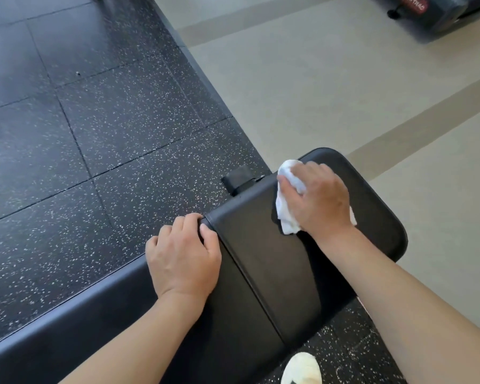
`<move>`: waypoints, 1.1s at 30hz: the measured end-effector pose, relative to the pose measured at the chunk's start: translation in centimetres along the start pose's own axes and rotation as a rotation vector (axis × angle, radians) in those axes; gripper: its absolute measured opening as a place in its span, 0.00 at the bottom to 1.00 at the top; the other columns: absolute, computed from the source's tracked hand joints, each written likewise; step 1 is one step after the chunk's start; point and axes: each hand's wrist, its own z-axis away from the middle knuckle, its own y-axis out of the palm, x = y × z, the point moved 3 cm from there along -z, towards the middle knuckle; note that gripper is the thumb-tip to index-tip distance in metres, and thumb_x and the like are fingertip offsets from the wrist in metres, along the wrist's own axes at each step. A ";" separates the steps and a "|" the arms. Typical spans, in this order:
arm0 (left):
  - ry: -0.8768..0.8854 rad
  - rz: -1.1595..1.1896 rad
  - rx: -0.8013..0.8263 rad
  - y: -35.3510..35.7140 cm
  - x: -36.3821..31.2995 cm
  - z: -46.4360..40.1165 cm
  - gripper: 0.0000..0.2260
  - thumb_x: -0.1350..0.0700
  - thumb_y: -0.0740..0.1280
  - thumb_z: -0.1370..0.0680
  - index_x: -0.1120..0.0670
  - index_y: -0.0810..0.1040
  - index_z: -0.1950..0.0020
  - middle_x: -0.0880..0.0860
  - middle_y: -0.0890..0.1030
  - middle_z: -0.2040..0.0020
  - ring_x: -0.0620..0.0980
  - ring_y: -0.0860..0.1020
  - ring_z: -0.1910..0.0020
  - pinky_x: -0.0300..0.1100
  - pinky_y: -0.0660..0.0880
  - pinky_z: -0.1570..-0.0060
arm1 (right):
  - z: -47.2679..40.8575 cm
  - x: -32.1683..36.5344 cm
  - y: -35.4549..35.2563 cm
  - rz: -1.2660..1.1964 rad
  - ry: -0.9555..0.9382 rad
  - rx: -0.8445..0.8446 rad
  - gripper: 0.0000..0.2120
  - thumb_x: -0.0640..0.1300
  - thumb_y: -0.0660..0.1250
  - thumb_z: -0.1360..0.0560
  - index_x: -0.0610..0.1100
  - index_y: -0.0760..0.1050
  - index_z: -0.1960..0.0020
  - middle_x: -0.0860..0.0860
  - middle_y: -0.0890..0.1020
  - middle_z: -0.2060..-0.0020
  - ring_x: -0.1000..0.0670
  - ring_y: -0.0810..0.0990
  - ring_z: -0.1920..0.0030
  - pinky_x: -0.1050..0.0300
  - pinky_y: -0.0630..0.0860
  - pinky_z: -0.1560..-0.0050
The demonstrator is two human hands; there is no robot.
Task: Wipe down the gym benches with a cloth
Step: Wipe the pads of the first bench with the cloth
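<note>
Head view looks straight down on a black padded bench (pixel 302 259), its vinyl smooth and faintly glossy, corners rounded, with a stitched seam running lengthwise down the pad. Its far end juts out over pale beige flooring (pixel 330 87) crossed by darker tan stripes, while the near part sits over black rubber tiles (pixel 94 134) flecked with white specks and cut by thin joint lines. A raised black edging strip (pixel 67 309) runs diagonally along the border of the rubber area, matte and smooth.

Right hand (pixel 317 198) is on the far half of the pad, palm down, fingers curled round a crumpled white cloth (pixel 287 214) and pressing it against the vinyl. Soft folds of the cloth bulge out past the fingertips at the top and hang out under the heel of the hand on the left; a small corner also peeks out on the right side of the wrist.

Left hand (pixel 182 256) sits at the bench's left edge, fingers bent over the rim of the pad and thumb lying on the top surface, gripping the edge. It is apart from the cloth, nearer the camera.

A black bracket (pixel 240 180) of the frame pokes out beside the pad. A white shoe toe (pixel 302 368) shows at the bottom, and dark equipment (pixel 438 15) sits at the top right.
</note>
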 end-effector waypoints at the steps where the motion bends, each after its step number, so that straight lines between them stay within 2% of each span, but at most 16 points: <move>1: 0.000 -0.002 0.000 0.0 0.0 0.0 0.19 0.46 0.52 0.19 0.48 0.80 0.39 0.49 0.83 0.48 0.56 0.78 0.49 0.54 0.69 0.44 | 0.0 -0.2 -0.1 0.007 0.045 -0.003 0.10 0.49 0.72 0.21 0.41 0.80 0.55 0.45 0.79 0.63 0.39 0.77 0.60 0.46 0.73 0.60; 4: 0.006 0.000 -0.015 -0.2 -0.1 0.2 0.18 0.48 0.54 0.20 0.49 0.81 0.40 0.50 0.84 0.48 0.57 0.79 0.50 0.54 0.69 0.45 | 1.2 2.5 0.4 0.001 0.129 -0.029 0.10 0.49 0.74 0.23 0.42 0.78 0.56 0.45 0.80 0.61 0.39 0.77 0.61 0.46 0.72 0.61; 9: -0.019 -0.021 -0.009 -0.4 -0.4 0.1 0.16 0.49 0.52 0.20 0.48 0.79 0.45 0.49 0.83 0.51 0.57 0.79 0.53 0.54 0.70 0.48 | 4.1 10.6 3.2 -0.165 -0.185 0.062 0.13 0.52 0.71 0.24 0.47 0.73 0.60 0.50 0.75 0.64 0.45 0.72 0.63 0.47 0.69 0.65; 11: -0.025 -0.022 -0.027 -0.5 -0.4 0.1 0.15 0.50 0.53 0.20 0.48 0.79 0.46 0.48 0.82 0.53 0.56 0.79 0.54 0.54 0.70 0.49 | 3.1 10.2 3.5 -0.217 -0.289 0.083 0.15 0.52 0.71 0.23 0.46 0.73 0.63 0.50 0.74 0.66 0.46 0.71 0.64 0.47 0.68 0.66; 13: -0.013 -0.033 -0.042 -0.3 -0.4 0.0 0.16 0.51 0.54 0.21 0.49 0.80 0.43 0.49 0.82 0.51 0.57 0.79 0.53 0.54 0.70 0.49 | 0.8 7.8 3.2 -0.161 -0.372 0.107 0.15 0.52 0.70 0.23 0.46 0.73 0.64 0.50 0.74 0.67 0.45 0.72 0.64 0.47 0.69 0.65; 14: -0.006 -0.040 -0.051 -0.3 -0.4 0.0 0.16 0.51 0.55 0.21 0.50 0.80 0.42 0.49 0.83 0.50 0.57 0.79 0.53 0.54 0.70 0.49 | -1.0 6.0 3.2 -0.114 -0.358 0.132 0.15 0.51 0.70 0.23 0.45 0.74 0.64 0.49 0.75 0.67 0.44 0.73 0.63 0.48 0.69 0.65; 16: 0.005 -0.056 -0.065 -0.1 -0.3 0.0 0.16 0.51 0.56 0.22 0.50 0.80 0.42 0.49 0.83 0.50 0.57 0.79 0.53 0.54 0.70 0.49 | -5.5 2.0 3.2 0.005 -0.199 0.217 0.14 0.48 0.72 0.28 0.46 0.72 0.67 0.49 0.74 0.67 0.42 0.75 0.63 0.51 0.68 0.64; 18: 0.018 -0.060 -0.081 0.0 -0.2 -0.1 0.16 0.51 0.56 0.22 0.50 0.80 0.41 0.49 0.82 0.50 0.57 0.80 0.52 0.54 0.71 0.49 | -9.2 -0.6 3.8 0.133 0.006 0.395 0.15 0.49 0.69 0.28 0.47 0.67 0.67 0.52 0.72 0.67 0.43 0.76 0.60 0.54 0.65 0.62; 19: 0.024 -0.062 -0.086 0.0 -0.2 -0.2 0.16 0.51 0.56 0.22 0.50 0.80 0.41 0.48 0.82 0.50 0.57 0.80 0.53 0.54 0.71 0.49 | -10.2 -1.0 4.7 0.186 0.049 0.492 0.14 0.51 0.66 0.27 0.48 0.66 0.67 0.53 0.72 0.66 0.44 0.76 0.59 0.54 0.65 0.60; 21: 0.032 -0.067 -0.083 -0.2 -0.3 -0.2 0.16 0.51 0.56 0.22 0.50 0.80 0.41 0.48 0.82 0.50 0.57 0.80 0.53 0.53 0.71 0.49 | -10.7 0.7 6.2 0.225 0.003 0.668 0.11 0.50 0.65 0.27 0.49 0.69 0.65 0.54 0.73 0.67 0.45 0.76 0.60 0.54 0.66 0.61; 23: 0.036 -0.073 -0.075 -0.2 -0.3 -0.2 0.16 0.51 0.56 0.22 0.50 0.80 0.41 0.48 0.82 0.50 0.56 0.79 0.53 0.53 0.71 0.49 | -9.7 4.3 7.4 0.181 -0.087 0.815 0.08 0.49 0.67 0.30 0.49 0.71 0.65 0.54 0.74 0.68 0.49 0.75 0.66 0.56 0.64 0.66; 25: 0.041 -0.087 -0.071 -0.1 -0.3 -0.2 0.17 0.51 0.56 0.22 0.51 0.80 0.41 0.48 0.82 0.50 0.56 0.79 0.53 0.53 0.70 0.49 | -7.9 8.0 8.6 0.092 -0.165 0.903 0.11 0.48 0.69 0.30 0.48 0.69 0.66 0.54 0.73 0.69 0.49 0.73 0.67 0.57 0.62 0.68; 28: 0.038 -0.093 -0.084 -0.3 -0.4 -0.2 0.11 0.51 0.55 0.23 0.52 0.75 0.50 0.51 0.78 0.56 0.58 0.77 0.58 0.54 0.69 0.54 | -5.7 12.5 9.8 0.016 -0.281 0.952 0.12 0.46 0.66 0.25 0.48 0.67 0.65 0.53 0.71 0.68 0.45 0.75 0.62 0.55 0.63 0.65; 30: 0.041 -0.086 -0.085 -0.4 -0.6 -0.4 0.08 0.52 0.55 0.23 0.52 0.72 0.54 0.51 0.74 0.59 0.59 0.75 0.60 0.53 0.69 0.55 | -5.4 13.3 10.0 -0.017 -0.294 0.962 0.12 0.46 0.66 0.25 0.48 0.67 0.65 0.53 0.72 0.68 0.46 0.77 0.62 0.58 0.60 0.67; 33: 0.041 -0.097 -0.088 -0.1 -0.3 -0.3 0.14 0.51 0.56 0.24 0.52 0.78 0.46 0.50 0.79 0.53 0.57 0.77 0.56 0.54 0.70 0.52 | -7.1 10.1 8.6 -0.023 -0.272 0.943 0.13 0.48 0.69 0.30 0.46 0.68 0.68 0.53 0.71 0.71 0.47 0.72 0.68 0.59 0.58 0.70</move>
